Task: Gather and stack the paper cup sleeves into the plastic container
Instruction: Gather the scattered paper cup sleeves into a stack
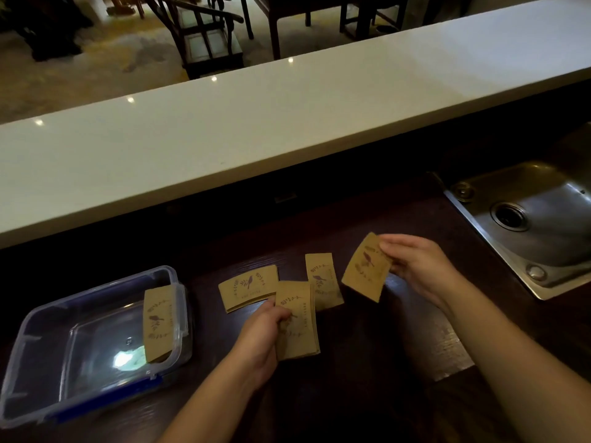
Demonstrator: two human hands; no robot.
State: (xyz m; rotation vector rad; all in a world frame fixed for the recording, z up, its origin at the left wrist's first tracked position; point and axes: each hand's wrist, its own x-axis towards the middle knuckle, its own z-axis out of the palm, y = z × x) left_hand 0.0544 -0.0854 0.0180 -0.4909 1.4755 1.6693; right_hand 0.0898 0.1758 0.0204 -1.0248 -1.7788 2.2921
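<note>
A clear plastic container with blue clips sits at the left on the dark wooden counter. One brown paper sleeve with a purple bird print leans inside against its right wall. My left hand grips a small stack of sleeves held just above the counter. My right hand pinches a single sleeve, lifted and tilted. Two more sleeves lie flat on the counter between them: a sideways sleeve and an upright sleeve.
A steel sink is set into the counter at the right. A raised white bar top runs across behind the work area. Dark chairs and tables stand on the floor beyond it.
</note>
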